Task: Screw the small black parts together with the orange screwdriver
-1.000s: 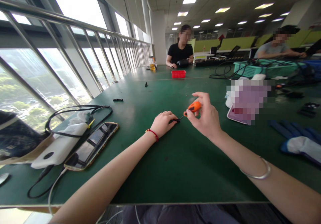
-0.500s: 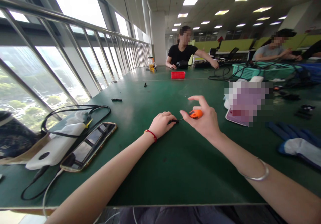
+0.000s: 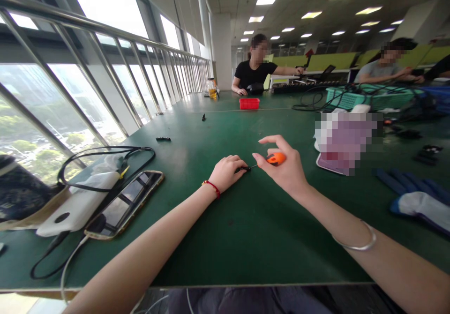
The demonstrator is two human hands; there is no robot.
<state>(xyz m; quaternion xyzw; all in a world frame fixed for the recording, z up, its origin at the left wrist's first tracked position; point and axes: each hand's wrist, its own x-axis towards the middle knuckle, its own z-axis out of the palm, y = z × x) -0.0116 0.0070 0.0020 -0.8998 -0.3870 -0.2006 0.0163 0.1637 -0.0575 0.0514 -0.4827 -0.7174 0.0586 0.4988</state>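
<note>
My left hand (image 3: 228,174), with a red bracelet at the wrist, rests on the green table (image 3: 225,243). Its closed fingers press on a small black part (image 3: 247,168), mostly hidden beneath them. Against the part's right end lies the thin shaft of a screwdriver (image 3: 277,158) with an orange and black handle. That handle sits in my right hand (image 3: 286,166), between the palm and the curled fingers. The thumb and index finger of this hand are spread apart, the index pointing left above the handle.
A phone (image 3: 124,206), a white case (image 3: 79,206) and a looped black cable (image 3: 105,147) lie at left. Farther off are a red basket (image 3: 249,103) and a black piece (image 3: 163,139). A glove (image 3: 422,206) and a green basket (image 3: 369,99) are at right. Other people sit beyond.
My right thumb and index finger have shifted slightly, with the screwdriver still at the black part. My left hand has stayed in place. Across the table, a person's outstretched arm has risen.
</note>
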